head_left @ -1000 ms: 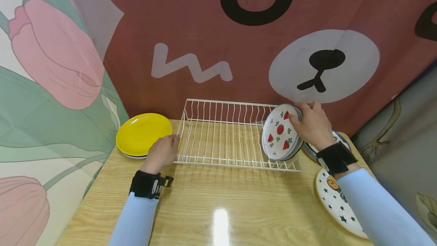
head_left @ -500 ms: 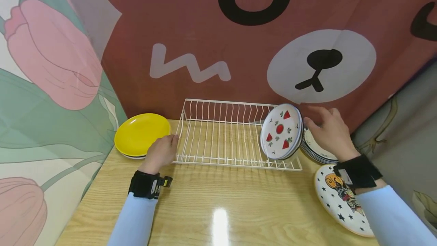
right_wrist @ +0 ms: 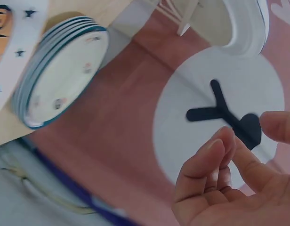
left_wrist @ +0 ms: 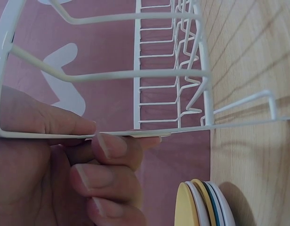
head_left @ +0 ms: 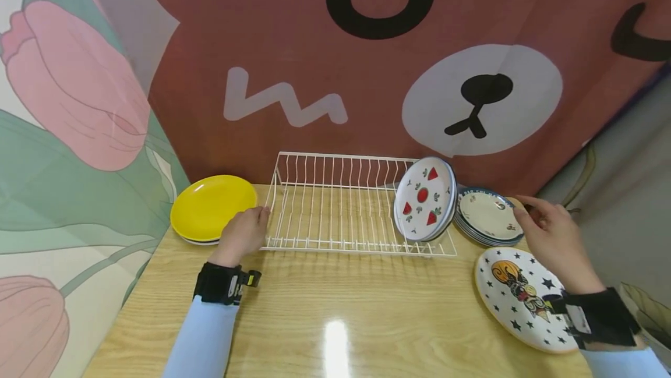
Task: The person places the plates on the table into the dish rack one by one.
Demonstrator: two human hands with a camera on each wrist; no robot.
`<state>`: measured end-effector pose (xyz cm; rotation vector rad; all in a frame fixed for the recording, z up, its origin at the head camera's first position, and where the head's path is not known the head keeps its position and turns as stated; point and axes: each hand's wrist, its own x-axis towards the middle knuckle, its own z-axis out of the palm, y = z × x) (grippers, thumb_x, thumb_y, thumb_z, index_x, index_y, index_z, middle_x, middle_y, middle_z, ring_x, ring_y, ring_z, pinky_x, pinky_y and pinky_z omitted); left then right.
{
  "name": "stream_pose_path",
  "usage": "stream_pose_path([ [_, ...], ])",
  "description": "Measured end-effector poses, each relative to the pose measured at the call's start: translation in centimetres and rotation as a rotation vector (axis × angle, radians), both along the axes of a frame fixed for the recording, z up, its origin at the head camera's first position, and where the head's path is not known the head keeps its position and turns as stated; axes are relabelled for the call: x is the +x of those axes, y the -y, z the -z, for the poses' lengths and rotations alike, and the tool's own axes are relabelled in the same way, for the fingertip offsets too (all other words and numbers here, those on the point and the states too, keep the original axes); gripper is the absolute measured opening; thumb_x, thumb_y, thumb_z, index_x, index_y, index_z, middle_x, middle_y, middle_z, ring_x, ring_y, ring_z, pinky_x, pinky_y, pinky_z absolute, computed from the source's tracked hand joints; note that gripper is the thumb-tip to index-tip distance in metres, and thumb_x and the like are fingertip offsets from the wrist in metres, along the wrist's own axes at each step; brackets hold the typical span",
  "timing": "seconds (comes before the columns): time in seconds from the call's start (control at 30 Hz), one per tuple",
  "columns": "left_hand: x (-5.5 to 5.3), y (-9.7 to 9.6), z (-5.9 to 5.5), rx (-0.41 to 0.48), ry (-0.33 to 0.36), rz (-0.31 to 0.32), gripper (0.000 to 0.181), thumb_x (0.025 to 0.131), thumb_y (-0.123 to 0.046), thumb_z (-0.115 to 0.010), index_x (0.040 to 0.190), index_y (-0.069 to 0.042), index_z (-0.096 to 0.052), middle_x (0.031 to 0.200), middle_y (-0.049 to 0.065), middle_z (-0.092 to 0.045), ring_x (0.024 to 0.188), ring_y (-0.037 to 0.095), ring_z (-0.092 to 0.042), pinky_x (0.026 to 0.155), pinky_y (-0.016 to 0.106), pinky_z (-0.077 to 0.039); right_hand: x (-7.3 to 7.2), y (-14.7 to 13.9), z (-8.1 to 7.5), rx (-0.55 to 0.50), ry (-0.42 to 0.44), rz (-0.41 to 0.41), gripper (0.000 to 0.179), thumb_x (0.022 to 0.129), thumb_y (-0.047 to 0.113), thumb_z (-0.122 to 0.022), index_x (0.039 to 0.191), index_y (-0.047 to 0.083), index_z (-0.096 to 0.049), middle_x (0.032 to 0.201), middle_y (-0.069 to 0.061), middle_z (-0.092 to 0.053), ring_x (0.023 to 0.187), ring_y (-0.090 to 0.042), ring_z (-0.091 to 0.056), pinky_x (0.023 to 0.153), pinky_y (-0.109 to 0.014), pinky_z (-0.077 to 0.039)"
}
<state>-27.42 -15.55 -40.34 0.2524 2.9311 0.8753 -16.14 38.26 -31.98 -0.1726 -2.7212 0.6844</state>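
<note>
A white wire dish rack stands on the wooden table. My left hand grips its left end wire, thumb on one side and curled fingers on the other, as the left wrist view shows. Plates with red fruit prints lean upright in the rack's right end. Nothing is held in my right hand, whose fingers are loosely bent with the thumb apart. It hovers at the right, near a stack of blue-rimmed plates and above a star-patterned plate.
Left of the rack lies a stack of plates topped by a yellow plate; the left wrist view shows its edges. A printed cloth hangs behind the table.
My right hand has let go of the fruit-print plates and moved right and toward me, past the blue-rimmed stack. My left hand has stayed on the rack.
</note>
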Motion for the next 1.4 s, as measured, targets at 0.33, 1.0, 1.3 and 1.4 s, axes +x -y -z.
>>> stream_pose_path([
  [0.33,0.1,0.1,0.0,-0.005,-0.003,-0.016,0.051,0.107,-0.039,-0.027,0.094,-0.003,-0.062,0.062,0.006,-0.044,0.053,0.023,-0.044,0.051,0.034,-0.036,4.2,-4.4,3.5,-0.157,0.112,0.198,0.058,0.103,0.036,-0.038,0.147,-0.001,-0.031,0.106,-0.023,-0.05,0.078,-0.021,-0.049,0.054,-0.03,-0.042],
  [1.0,0.1,0.2,0.5,-0.006,0.003,-0.034,0.047,0.107,-0.036,-0.028,0.096,-0.004,-0.06,0.062,0.006,-0.043,0.053,0.023,-0.044,0.051,0.034,-0.036,10.2,-12.1,12.2,-0.451,0.54,0.599,0.098,0.094,0.067,-0.027,0.147,-0.009,0.003,0.133,-0.045,-0.026,0.105,-0.056,-0.042,0.081,-0.065,-0.04],
  [1.3,0.2,-0.1,0.3,-0.001,0.006,-0.036,0.043,0.107,-0.037,-0.029,0.095,-0.007,-0.058,0.063,0.007,-0.044,0.054,0.023,-0.044,0.052,0.034,-0.037,10.8,-12.2,13.6,-0.229,0.671,0.528,0.095,0.097,0.062,-0.026,0.138,-0.023,-0.012,0.106,-0.042,-0.051,0.102,-0.053,-0.045,0.092,-0.065,-0.036],
  [1.4,0.2,-0.2,0.2,0.006,0.008,-0.039,0.041,0.107,-0.036,-0.03,0.095,-0.008,-0.058,0.064,0.007,-0.044,0.054,0.024,-0.045,0.052,0.034,-0.037,10.9,-12.1,13.9,-0.198,0.706,0.504,0.092,0.098,0.058,-0.029,0.136,-0.025,-0.015,0.125,-0.047,-0.037,0.114,-0.058,-0.035,0.097,-0.065,-0.034],
])
